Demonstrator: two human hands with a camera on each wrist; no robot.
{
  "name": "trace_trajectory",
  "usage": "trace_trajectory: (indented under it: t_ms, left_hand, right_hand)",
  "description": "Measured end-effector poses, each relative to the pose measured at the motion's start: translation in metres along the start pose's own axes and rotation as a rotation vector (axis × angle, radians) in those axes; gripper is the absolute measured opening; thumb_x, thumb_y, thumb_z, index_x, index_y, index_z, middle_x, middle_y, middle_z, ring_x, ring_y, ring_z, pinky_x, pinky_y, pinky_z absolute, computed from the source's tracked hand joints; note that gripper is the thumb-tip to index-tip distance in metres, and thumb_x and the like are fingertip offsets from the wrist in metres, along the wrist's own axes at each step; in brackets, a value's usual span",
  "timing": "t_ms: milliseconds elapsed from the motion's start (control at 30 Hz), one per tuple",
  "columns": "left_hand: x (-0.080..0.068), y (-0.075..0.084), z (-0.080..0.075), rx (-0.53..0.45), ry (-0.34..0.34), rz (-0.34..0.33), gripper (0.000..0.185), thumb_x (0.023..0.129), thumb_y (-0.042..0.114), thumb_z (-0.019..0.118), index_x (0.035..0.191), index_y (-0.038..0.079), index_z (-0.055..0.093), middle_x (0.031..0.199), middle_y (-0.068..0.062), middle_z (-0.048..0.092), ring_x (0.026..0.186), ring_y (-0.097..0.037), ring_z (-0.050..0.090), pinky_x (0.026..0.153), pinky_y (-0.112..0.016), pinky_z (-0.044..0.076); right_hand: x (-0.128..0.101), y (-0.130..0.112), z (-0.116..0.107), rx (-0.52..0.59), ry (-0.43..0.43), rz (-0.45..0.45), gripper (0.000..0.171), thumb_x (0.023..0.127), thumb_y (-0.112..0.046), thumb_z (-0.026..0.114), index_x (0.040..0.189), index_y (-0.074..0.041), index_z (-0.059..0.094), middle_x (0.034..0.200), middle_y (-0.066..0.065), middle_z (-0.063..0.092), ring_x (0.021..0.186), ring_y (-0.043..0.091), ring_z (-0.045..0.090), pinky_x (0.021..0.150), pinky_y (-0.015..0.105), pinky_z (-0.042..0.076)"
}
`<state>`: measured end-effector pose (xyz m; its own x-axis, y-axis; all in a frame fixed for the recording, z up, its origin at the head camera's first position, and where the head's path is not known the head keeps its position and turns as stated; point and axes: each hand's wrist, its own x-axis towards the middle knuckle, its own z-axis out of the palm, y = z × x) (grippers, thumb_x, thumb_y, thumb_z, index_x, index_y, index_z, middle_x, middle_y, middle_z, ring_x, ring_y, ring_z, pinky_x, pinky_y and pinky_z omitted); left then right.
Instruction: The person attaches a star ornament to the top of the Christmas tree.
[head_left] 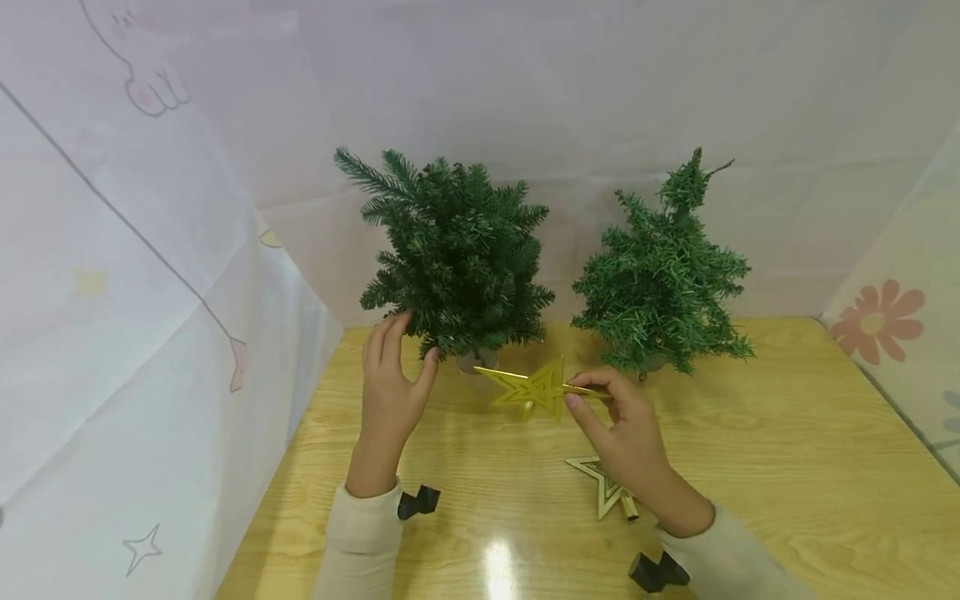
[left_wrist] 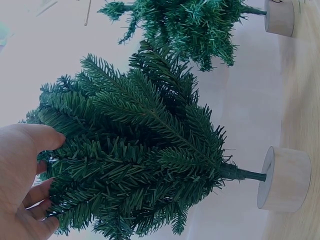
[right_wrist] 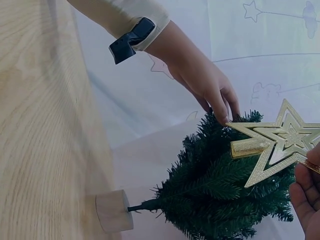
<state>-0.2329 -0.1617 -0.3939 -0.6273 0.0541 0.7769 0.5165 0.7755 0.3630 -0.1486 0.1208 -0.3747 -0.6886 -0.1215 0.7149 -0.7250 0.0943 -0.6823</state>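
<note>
Two small green artificial trees stand at the back of a wooden table point(head_left: 787, 467). My left hand point(head_left: 408, 337) touches the lower branches of the left tree point(head_left: 457, 250), fingers straight and thumb spread; the left wrist view shows the hand point(left_wrist: 25, 175) against the foliage point(left_wrist: 135, 160) above its round wooden base point(left_wrist: 285, 178). In front of that tree my right hand point(head_left: 592, 396) pinches a gold star point(head_left: 534, 387) by one point. The star point(right_wrist: 280, 142) has a short gold tube at its foot. A second gold star point(head_left: 600, 483) lies on the table, partly under my right wrist.
The right tree point(head_left: 663, 275) stands about a hand's width from the left one. White sheets with printed drawings point(head_left: 150, 250) wall in the table on the left, back and right. Bare wood lies to the right and near the front edge.
</note>
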Motion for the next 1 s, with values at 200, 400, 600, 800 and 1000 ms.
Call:
trace_trajectory:
  t_ms: [200, 400, 600, 800, 1000]
  left_hand:
    - [0.000, 0.001, -0.001, 0.000, -0.001, -0.004, 0.061, 0.083, 0.022, 0.064, 0.138, 0.018, 0.037, 0.134, -0.011, 0.039, 0.125, -0.024, 0.032, 0.100, -0.045, 0.028]
    - [0.001, 0.003, -0.002, -0.001, -0.012, -0.006, 0.058, 0.086, 0.027, 0.061, 0.138, 0.017, 0.037, 0.134, -0.011, 0.039, 0.126, -0.024, 0.031, 0.100, -0.045, 0.028]
    - [0.001, 0.003, -0.003, -0.005, -0.010, 0.001, 0.058, 0.086, 0.027, 0.061, 0.138, 0.016, 0.038, 0.134, -0.009, 0.039, 0.125, -0.024, 0.032, 0.100, -0.045, 0.029]
    - [0.001, 0.002, -0.003, -0.002, -0.013, -0.008, 0.058, 0.086, 0.027, 0.061, 0.138, 0.017, 0.038, 0.135, -0.006, 0.037, 0.125, -0.024, 0.032, 0.100, -0.044, 0.030]
    - [0.001, 0.004, -0.003, -0.011, -0.015, -0.007, 0.058, 0.086, 0.028, 0.060, 0.138, 0.017, 0.038, 0.134, -0.010, 0.039, 0.125, -0.024, 0.032, 0.100, -0.044, 0.029]
  right_hand:
    - [0.006, 0.000, -0.001, 0.008, 0.007, -0.012, 0.026, 0.077, 0.019, 0.057, 0.101, 0.009, 0.055, 0.097, 0.018, 0.056, 0.091, 0.023, 0.056, 0.083, 0.028, 0.047]
    - [0.011, -0.003, -0.001, -0.010, 0.011, 0.003, 0.024, 0.078, 0.018, 0.057, 0.101, 0.009, 0.055, 0.097, 0.017, 0.057, 0.092, 0.022, 0.057, 0.084, 0.027, 0.047]
    - [0.016, -0.007, -0.002, -0.050, 0.026, 0.017, 0.023, 0.078, 0.016, 0.058, 0.100, 0.009, 0.056, 0.097, 0.016, 0.057, 0.090, 0.021, 0.056, 0.083, 0.026, 0.046]
    - [0.023, -0.009, -0.002, -0.036, 0.020, 0.000, 0.024, 0.078, 0.017, 0.058, 0.100, 0.008, 0.056, 0.097, 0.017, 0.057, 0.091, 0.021, 0.056, 0.082, 0.027, 0.047]
    - [0.030, -0.012, -0.002, -0.050, 0.021, -0.028, 0.023, 0.078, 0.017, 0.059, 0.099, 0.009, 0.056, 0.097, 0.019, 0.058, 0.091, 0.020, 0.057, 0.081, 0.027, 0.048]
